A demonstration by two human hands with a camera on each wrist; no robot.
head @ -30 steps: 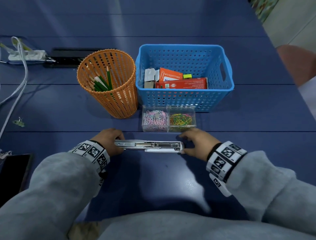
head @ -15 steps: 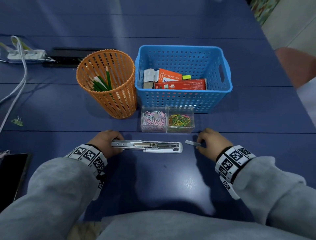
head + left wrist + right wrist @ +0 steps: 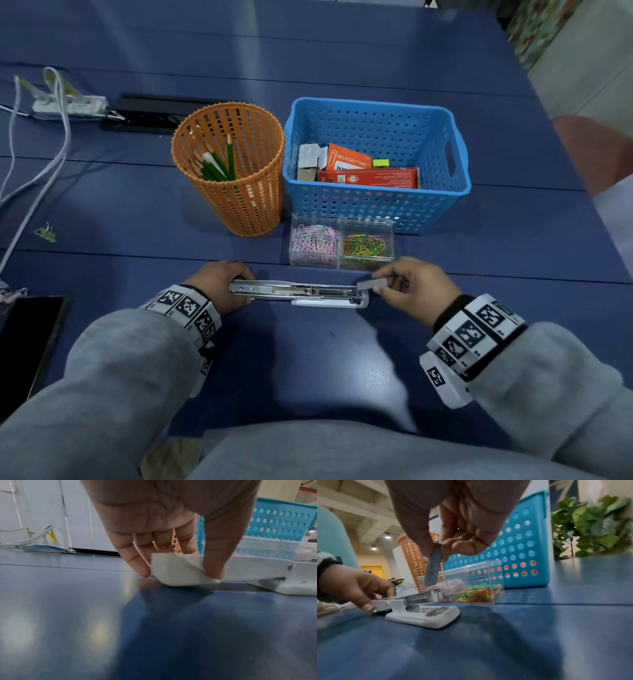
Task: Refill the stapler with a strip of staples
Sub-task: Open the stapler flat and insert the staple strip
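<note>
A white and metal stapler (image 3: 301, 292) lies opened flat on the blue table, its staple channel facing up. My left hand (image 3: 221, 282) pinches the folded-back top cover (image 3: 181, 570) at the stapler's left end between thumb and fingers. My right hand (image 3: 411, 291) pinches a short grey strip of staples (image 3: 371, 283) between thumb and forefinger. The strip (image 3: 434, 568) hangs just above the stapler's right front end (image 3: 436, 595). The white base (image 3: 426, 616) rests on the table.
A clear two-part box of coloured paper clips (image 3: 340, 245) stands just behind the stapler. Behind it are a blue basket (image 3: 376, 205) with cartons and an orange pencil cup (image 3: 233, 171). White cables (image 3: 41, 164) and a black device (image 3: 24, 346) lie at the left.
My right hand left the stapler's right end, picked the staple strip up from the table to its right, and brought it back over that end. The left hand stayed put.
</note>
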